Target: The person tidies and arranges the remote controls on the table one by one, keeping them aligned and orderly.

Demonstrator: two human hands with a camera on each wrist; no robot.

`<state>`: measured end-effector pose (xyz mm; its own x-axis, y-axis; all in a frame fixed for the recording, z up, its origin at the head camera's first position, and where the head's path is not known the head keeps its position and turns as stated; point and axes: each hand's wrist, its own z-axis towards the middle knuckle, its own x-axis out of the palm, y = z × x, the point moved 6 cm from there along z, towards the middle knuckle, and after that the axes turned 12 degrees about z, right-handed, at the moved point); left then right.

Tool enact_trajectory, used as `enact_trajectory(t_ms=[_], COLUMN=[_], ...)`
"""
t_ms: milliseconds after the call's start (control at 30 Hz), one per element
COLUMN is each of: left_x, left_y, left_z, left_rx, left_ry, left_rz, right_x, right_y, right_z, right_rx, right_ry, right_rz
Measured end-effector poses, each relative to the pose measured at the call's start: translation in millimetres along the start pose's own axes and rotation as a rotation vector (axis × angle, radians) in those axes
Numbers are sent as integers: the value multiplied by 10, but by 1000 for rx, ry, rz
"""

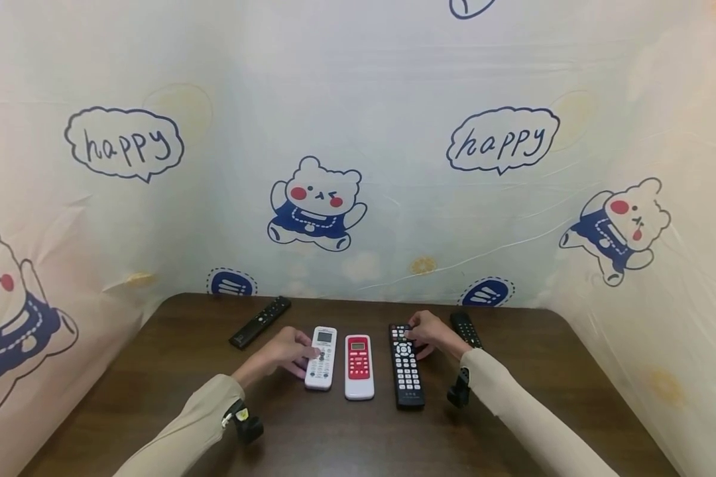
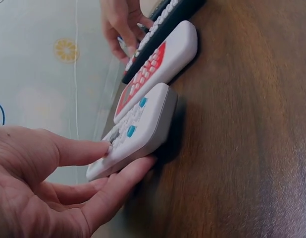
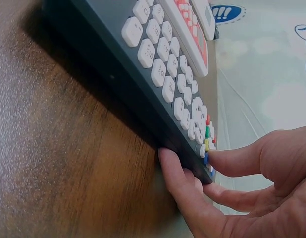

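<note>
We see the left hand (image 1: 288,351) pinching the white remote (image 1: 321,368), thumb on its face and fingers low at its outer side, probably to steady it. The right hand (image 1: 431,333) likewise pinches the long black remote (image 1: 407,372) near its far end, perhaps for control. Between both grips, we find the red-faced remote (image 1: 358,371) untouched, lying roughly parallel to its neighbours.

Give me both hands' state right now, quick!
Left hand: pinching the leftmost white remote.
Right hand: pinching the black remote with coloured buttons by its far end.
</note>
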<state>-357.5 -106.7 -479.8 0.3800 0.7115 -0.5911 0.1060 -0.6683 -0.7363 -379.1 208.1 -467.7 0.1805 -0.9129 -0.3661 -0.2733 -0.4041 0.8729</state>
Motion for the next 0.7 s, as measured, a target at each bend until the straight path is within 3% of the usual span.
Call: enact_trajectory(t_ms=[200, 700], left_x=[12, 24], left_y=[7, -22], left_z=[-31, -19], left_rx=[0, -13], left_ry=[9, 6], left_rz=[35, 13], right_x=[15, 7], right_y=[-25, -7], right_z=[9, 1], right_rx=[-1, -1], right_ry=[9, 16], right_rz=[12, 27])
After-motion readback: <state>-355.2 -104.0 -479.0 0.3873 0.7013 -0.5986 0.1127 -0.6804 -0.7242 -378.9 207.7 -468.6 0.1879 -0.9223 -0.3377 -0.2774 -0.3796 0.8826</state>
